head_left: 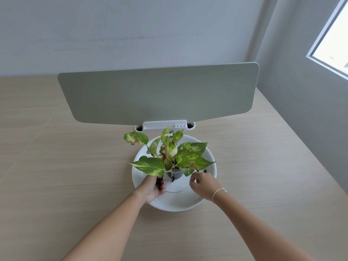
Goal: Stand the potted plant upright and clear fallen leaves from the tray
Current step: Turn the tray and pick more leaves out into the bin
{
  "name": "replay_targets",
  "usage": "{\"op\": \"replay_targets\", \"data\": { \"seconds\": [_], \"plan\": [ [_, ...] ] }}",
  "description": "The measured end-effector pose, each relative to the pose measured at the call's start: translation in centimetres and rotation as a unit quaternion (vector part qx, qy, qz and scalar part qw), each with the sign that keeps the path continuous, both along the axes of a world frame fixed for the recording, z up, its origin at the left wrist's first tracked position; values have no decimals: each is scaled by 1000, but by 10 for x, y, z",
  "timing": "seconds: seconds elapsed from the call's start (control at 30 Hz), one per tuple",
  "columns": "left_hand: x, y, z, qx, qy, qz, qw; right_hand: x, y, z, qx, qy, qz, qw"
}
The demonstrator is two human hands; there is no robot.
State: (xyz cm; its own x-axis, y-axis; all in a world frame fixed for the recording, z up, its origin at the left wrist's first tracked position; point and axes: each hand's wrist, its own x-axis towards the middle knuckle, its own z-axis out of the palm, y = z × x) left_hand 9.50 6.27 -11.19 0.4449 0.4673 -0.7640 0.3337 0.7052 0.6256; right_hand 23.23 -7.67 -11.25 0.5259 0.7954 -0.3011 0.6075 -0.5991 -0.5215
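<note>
A small potted plant (170,157) with green and yellow variegated leaves stands upright in a dark pot (175,174) at the middle of a round white tray (177,201). My left hand (155,187) is over the tray's left side, fingers curled around dark bits of fallen leaf. My right hand (202,183) hovers over the tray's right side with fingertips curled together near small dark leaf scraps (204,170); what it pinches is too small to tell. A few dark scraps lie by the pot's base.
The tray sits on a light wooden desk (75,176). A grey-green divider panel (158,93) with a white bracket (164,124) stands just behind the tray. A grey wall and a window (333,40) are to the right.
</note>
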Motion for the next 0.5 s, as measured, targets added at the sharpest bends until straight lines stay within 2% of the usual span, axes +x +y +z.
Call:
{"op": "replay_targets", "data": {
  "seconds": [0.3,0.5],
  "plan": [
    [3,-8,0,-65,-49,23,996,3,1,-2,-5,12,-2,1000],
    [7,-11,-8,-7,7,3,1000,3,2,-3,-5,13,-3,1000]
  ]
}}
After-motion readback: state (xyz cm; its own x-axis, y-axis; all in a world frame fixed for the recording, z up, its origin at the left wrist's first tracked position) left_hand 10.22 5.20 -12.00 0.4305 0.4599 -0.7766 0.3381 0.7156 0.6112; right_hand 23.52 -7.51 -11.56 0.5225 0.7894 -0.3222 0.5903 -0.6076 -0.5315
